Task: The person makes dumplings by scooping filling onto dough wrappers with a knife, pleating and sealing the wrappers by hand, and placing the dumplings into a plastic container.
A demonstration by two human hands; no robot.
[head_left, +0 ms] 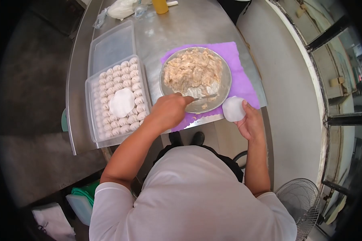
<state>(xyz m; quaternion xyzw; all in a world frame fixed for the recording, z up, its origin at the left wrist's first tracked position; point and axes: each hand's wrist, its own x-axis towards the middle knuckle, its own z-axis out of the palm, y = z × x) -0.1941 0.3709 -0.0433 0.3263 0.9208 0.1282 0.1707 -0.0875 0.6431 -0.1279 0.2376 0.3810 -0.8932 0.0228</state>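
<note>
While your left hand [171, 109] grips a thin metal tool [205, 98], its handle hidden under your fingers, the blade sits inside the bowl [229, 80] by the filling's [193, 68] near edge. Your right hand [251, 122] holds a white wrapper [232, 109] beside the bowl, thumb over its edge, fingers partly hidden. Another white disc [122, 103] covers some dumplings [116, 74]; the leftmost look hazy through plastic.

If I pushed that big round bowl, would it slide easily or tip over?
The bowl is probably heavy, since it's heaped with filling. It looks wide, so tipping seems unlikely. The purple cloth underneath might bunch up and drag.
</note>
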